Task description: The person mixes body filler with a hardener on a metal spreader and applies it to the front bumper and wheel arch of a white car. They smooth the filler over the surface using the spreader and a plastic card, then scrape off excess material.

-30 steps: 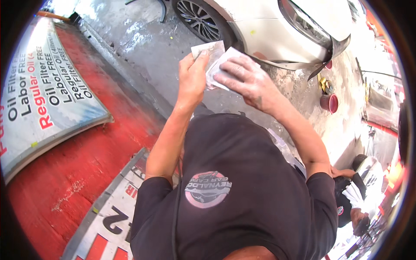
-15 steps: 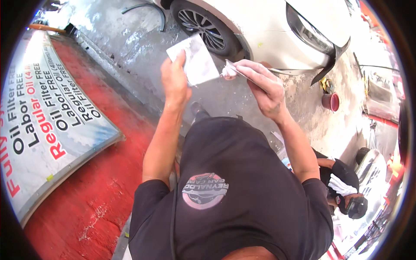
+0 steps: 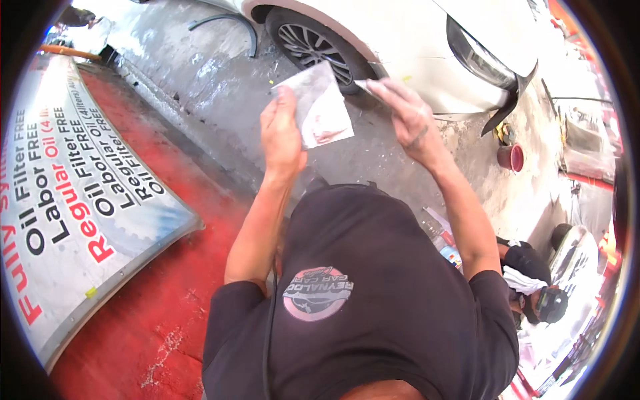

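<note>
My left hand (image 3: 283,140) grips a flat, pale square mixing board (image 3: 313,88) by its left edge, thumb on top. A lump of pinkish-white putty (image 3: 325,127) lies on the board's lower right part. To the right of the board, my right hand (image 3: 415,125) pinches a thin putty spreader (image 3: 365,85); the fingers, dusted white, hide most of it. The spreader is apart from the board. Beyond both hands stands a white car (image 3: 407,50) with its front wheel (image 3: 313,47).
A dark curved trim strip (image 3: 230,19) lies on the concrete floor. On the left, a large printed sign (image 3: 133,213) leans over a red surface (image 3: 167,293). A dark red bucket (image 3: 511,158) stands at right. Another person (image 3: 527,267) in dark clothes bends down at lower right.
The putty lump, earlier at the spreader's tip, now rests on the board. My right hand with the spreader has lifted away from the board, and the board has shifted slightly right.
</note>
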Demonstrator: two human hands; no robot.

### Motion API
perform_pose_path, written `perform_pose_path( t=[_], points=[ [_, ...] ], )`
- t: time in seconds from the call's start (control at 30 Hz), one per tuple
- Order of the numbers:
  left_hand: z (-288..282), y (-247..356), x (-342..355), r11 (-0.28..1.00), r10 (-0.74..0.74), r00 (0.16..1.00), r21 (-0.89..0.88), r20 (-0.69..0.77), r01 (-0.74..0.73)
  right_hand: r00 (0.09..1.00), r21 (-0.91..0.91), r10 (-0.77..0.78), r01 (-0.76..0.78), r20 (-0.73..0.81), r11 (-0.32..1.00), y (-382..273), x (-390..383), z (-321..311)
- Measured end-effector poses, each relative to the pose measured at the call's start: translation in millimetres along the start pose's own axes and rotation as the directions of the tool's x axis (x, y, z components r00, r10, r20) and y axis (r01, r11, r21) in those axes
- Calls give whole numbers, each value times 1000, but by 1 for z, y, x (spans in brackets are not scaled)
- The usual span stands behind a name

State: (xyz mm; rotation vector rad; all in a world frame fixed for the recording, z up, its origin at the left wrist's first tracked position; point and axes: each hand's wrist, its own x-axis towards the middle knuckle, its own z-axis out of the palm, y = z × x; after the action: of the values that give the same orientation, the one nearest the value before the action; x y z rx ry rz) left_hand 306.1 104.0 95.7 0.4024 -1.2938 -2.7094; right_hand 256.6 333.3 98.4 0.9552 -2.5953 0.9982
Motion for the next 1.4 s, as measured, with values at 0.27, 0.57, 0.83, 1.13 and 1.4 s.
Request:
perform_pose_path(
  t=[0.27,0.57,0.83,1.13,1.4],
  points=[
    [-28,-25,17,968,-33,991,242,-126,63,953,17,-227,228,201,973,-54,2,46],
    [-26,-17,14,988,51,966,156,-253,-11,940,-9,-252,261,232,965,-40,-27,36],
    [-58,-24,19,979,99,961,200,-258,-47,998,392,-68,68,-14,917,-60,-14,11],
    [-41,5,-13,970,-133,985,-217,-109,107,977,74,-102,89,188,993,-26,-48,66],
    [-59,17,14,990,28,999,138,-46,-22,983,-14,-175,176,56,984,-75,50,52]
  ],
)
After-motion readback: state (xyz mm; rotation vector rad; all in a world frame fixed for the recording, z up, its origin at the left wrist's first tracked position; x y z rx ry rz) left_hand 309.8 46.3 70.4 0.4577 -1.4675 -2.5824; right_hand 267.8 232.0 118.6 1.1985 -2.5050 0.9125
